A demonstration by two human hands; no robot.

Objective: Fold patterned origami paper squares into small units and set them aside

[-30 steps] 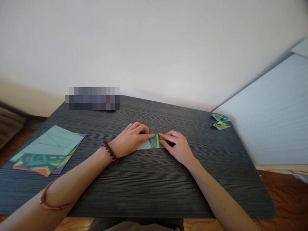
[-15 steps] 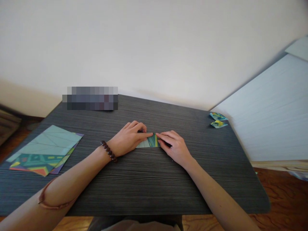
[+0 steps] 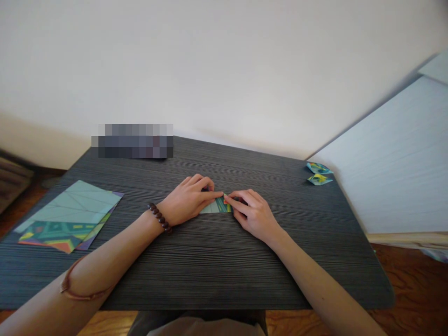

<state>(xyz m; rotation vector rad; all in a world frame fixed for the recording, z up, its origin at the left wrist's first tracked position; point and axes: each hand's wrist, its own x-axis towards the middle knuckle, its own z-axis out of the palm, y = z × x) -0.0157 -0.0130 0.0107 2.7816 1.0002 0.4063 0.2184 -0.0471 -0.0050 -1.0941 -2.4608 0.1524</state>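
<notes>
A small folded sheet of patterned paper (image 3: 212, 206), pale blue with green and yellow stripes, lies on the dark table in front of me. My left hand (image 3: 191, 198) holds it down from the left, index finger stretched along its upper edge and the other fingers curled. At the paper's right end, my right hand (image 3: 254, 212) pinches a corner between thumb and fingers, where a bit of orange shows. Part of the paper is hidden under both hands.
Several patterned paper sheets (image 3: 80, 205) overlap on the table's left side. Two small folded paper pieces (image 3: 319, 179) sit at the far right edge. A pixelated object (image 3: 135, 142) stands at the back left, near the wall. A pale panel (image 3: 395, 163) borders the table's right.
My right fingers have lifted and turned the paper's right corner leftward, so orange now shows there. My left hand stays pressed in nearly the same spot. The view has shifted slightly.
</notes>
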